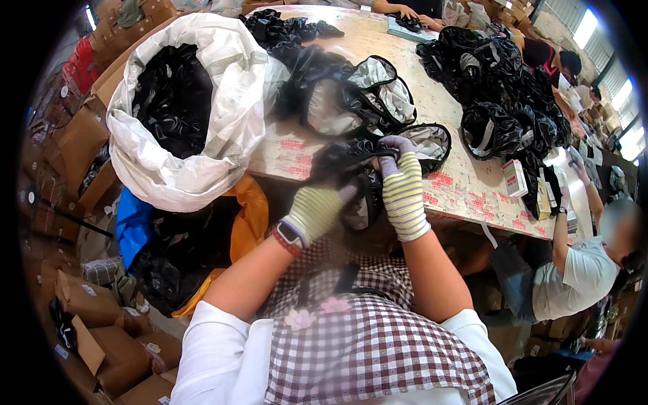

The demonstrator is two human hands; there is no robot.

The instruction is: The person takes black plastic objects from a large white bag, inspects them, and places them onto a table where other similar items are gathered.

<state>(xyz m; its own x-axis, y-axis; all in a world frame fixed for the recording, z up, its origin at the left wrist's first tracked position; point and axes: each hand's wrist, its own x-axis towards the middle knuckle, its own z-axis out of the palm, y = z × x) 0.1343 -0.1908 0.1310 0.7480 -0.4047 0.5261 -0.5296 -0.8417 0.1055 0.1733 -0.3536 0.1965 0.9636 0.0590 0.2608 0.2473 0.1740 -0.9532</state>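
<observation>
My left hand (314, 212), in a striped glove with a watch at the wrist, is closed on a black shiny fabric piece (341, 156). On its other side my right hand (403, 189), gloved the same way, has its fingers curled over the piece's edge. The piece hangs partly below the table's near edge, and its exact kind is unclear. Just beyond my hands lie more black-edged pieces with silver-grey linings (389, 94), opened out on the table. One lined piece (429, 145) rests right beside my right fingers.
A white woven sack (233, 125) full of black pieces stands at left, above a blue and orange bag (251, 212). A large black pile (503, 84) covers the right of the table (472, 202), near small boxes (514, 179). Other people (574, 277) work at right and far side.
</observation>
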